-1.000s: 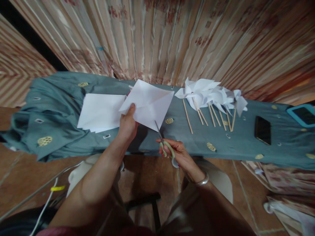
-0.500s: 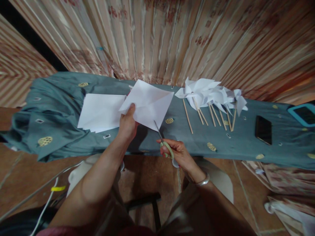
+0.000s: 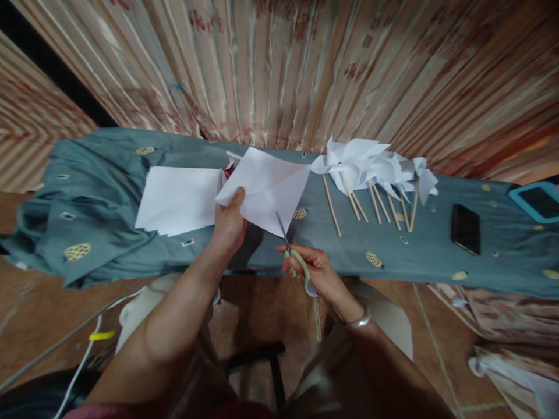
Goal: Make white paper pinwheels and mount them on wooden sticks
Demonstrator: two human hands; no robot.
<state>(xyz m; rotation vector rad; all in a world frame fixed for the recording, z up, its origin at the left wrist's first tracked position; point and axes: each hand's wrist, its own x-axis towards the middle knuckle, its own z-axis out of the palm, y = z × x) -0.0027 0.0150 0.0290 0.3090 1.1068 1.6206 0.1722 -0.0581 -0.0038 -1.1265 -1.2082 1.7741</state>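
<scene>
A square white sheet of paper (image 3: 273, 180) is pinched at its near left edge by my left hand (image 3: 231, 224), thumb on top. My right hand (image 3: 312, 265) grips green-handled scissors (image 3: 301, 262), whose blades reach the paper's near corner. One dark blade lies over the sheet; the other is hidden. Left of my left hand lies a stack of white paper (image 3: 179, 201). Several white paper pinwheels (image 3: 360, 160) on wooden sticks rest to the right of the held sheet.
A blue-grey cloth with yellow pineapple prints covers the narrow table (image 3: 262, 262). A loose wooden stick (image 3: 332, 205) lies beside the pinwheels. Farther right are a black phone (image 3: 466, 228) and a blue-framed device (image 3: 537, 202). A pleated curtain (image 3: 279, 70) hangs behind.
The held paper has shifted slightly right and toward me, along with my left hand, and its tilt has changed a little. The scissors stay at its near corner.
</scene>
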